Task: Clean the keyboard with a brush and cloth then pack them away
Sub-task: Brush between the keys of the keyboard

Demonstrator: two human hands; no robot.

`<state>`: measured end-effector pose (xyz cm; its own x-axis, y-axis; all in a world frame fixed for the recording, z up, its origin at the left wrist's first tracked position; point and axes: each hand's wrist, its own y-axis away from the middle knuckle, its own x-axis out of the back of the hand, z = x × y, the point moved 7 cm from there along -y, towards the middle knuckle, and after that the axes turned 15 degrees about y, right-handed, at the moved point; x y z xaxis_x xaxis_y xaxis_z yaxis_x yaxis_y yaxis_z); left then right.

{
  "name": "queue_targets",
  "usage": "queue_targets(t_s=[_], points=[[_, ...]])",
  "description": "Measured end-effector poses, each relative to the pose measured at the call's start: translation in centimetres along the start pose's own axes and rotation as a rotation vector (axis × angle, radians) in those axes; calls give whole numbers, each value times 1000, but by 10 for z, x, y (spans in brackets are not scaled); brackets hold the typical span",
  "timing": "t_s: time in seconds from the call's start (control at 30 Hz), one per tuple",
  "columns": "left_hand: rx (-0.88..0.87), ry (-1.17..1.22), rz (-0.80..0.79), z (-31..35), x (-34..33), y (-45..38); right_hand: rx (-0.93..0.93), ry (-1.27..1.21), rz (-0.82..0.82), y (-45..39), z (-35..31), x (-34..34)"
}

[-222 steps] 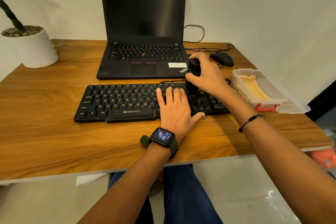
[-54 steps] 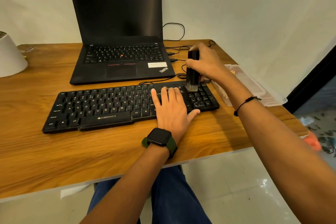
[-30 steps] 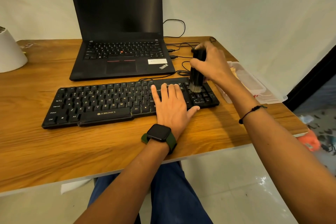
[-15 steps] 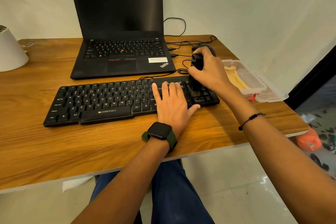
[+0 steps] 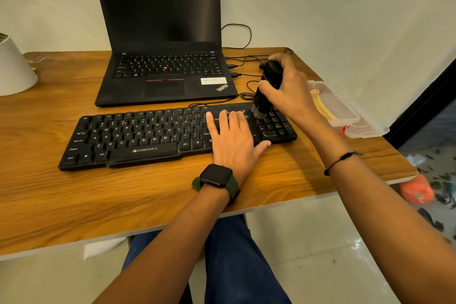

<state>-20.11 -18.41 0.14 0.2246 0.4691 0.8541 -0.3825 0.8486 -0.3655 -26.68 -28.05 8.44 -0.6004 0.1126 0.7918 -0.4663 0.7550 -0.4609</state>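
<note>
Your right hand [image 5: 290, 89] has its grip clamped round the black brush [image 5: 267, 90], fingers and thumb curled about the handle, which leans slightly with its top toward the back of the tabletop [image 5: 74, 195]. The bristles point down and touch the keys at the right end of the keyboard [image 5: 138, 136], at the far edge of the number pad.

Your left hand [image 5: 233, 140] lies flat on the keyboard just left of the brush, fingers straight and close together over the keys, thumb spread out along the front edge; its grip is apart and holds nothing. A dark watch [image 5: 216, 176] on a green strap sits on that wrist, and a thin black cord bracelet [image 5: 340, 160] on your right wrist.

The keyboard lies across the middle of the tabletop, in front of an open laptop [image 5: 162, 39] with a dark screen. To the right of the keyboard, near the tabletop's right edge, stands a clear plastic box [image 5: 345, 111] with a yellowish cloth [image 5: 320, 106] inside it. A white pot [image 5: 13, 69] stands at the far left.
</note>
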Motion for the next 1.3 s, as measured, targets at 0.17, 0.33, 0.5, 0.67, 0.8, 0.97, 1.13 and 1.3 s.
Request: queue_targets(t_s=[0.17,0.33,0.5,0.67,0.8,0.97,1.13,1.3], points=[[-3,-21,42,-1,-1,1,30,56,-24,1,-5,-16],[-9,0,23,-1,-1,0,44,56,-19,19,-1,-12],[-2,3,32,0,1,0,51,23,-4,37,3,-3],[-7,8,13,1,-1,0,18,-7,-28,39,5,9],[-3,-9,-4,1,-1,-1,-29,-78,80,28,9,19],[-2,-5,5,1,0,0,49,9,20,20,-1,-2],[0,-8,-2,1,0,-1,32,56,-20,28,2,-3],[7,11,-7,0,-1,-1,45,67,-33,40,1,1]])
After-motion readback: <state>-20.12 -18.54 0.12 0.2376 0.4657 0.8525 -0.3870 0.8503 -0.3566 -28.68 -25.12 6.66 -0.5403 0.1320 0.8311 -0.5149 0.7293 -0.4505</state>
